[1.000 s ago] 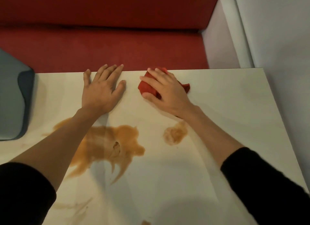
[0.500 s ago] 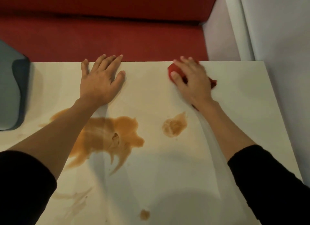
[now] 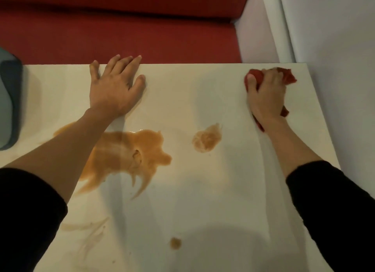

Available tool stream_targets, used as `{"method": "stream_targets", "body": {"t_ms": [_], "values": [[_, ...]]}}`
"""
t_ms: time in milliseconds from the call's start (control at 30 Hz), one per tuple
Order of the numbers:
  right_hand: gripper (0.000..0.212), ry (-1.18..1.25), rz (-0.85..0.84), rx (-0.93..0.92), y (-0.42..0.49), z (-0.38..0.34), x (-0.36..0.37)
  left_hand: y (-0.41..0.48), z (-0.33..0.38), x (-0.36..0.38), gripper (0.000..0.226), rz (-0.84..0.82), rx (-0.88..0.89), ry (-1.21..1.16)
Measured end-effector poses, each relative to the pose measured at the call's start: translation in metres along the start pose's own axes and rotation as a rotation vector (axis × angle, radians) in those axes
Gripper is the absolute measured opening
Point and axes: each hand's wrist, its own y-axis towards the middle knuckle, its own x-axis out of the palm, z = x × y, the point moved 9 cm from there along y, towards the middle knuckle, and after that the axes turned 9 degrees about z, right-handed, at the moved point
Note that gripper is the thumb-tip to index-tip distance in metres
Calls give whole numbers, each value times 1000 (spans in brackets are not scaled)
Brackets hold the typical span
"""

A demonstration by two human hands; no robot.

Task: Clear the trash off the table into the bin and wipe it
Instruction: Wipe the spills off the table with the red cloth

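1. Most of the red cloth (image 3: 289, 77) was hidden beneath the right hand (image 3: 265, 97). Only bunched folds were seen past the fingertips, beside the thumb and under the wrist.
2. A grey object (image 3: 8, 101) at the left was cut off by the frame, and what it was could not be told.
3. The left part of the large orange-brown spill (image 3: 132, 150) was covered by the left forearm. Both arms, in black sleeves (image 3: 334, 210), were cut off at the near edge of the frame.
4. The table (image 3: 203, 200) was bounded at its far edge by a red bench seat (image 3: 121, 34) and along its right edge by a white wall (image 3: 334, 58). Its near edge was not seen.
5. Bare pale surface was left between the two hands and over the near right of the table. It was broken by a small round stain (image 3: 206, 138), a smaller spot (image 3: 175, 243) and faint smears (image 3: 87, 227) at the near left.
6. The left hand (image 3: 113, 89) was laid flat, palm down, with fingers straight and spread. The fingertips reached the far edge, and nothing was held.
7. The right hand's fingers were curled over the cloth, with the thumb set against its left side. The cloth was pressed onto the table at the far right corner, just beside the far edge and well apart from the spill.
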Motion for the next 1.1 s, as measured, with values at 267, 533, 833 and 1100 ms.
{"method": "stream_targets", "body": {"t_ms": [267, 533, 833, 1100], "values": [[56, 210, -214, -486, -113, -88, -3, 0, -1, -1, 57, -17, 22, 5], [56, 85, -123, -304, -106, -20, -22, 1, 2, -1, 56, -9, 35, -4], [53, 163, -182, -427, -141, -94, -5, 0, 0, -1, 56, 2, 35, -21], [66, -55, -55, -237, -149, 0, -39, 1, 0, 1, 57, -3, 30, -21]]}}
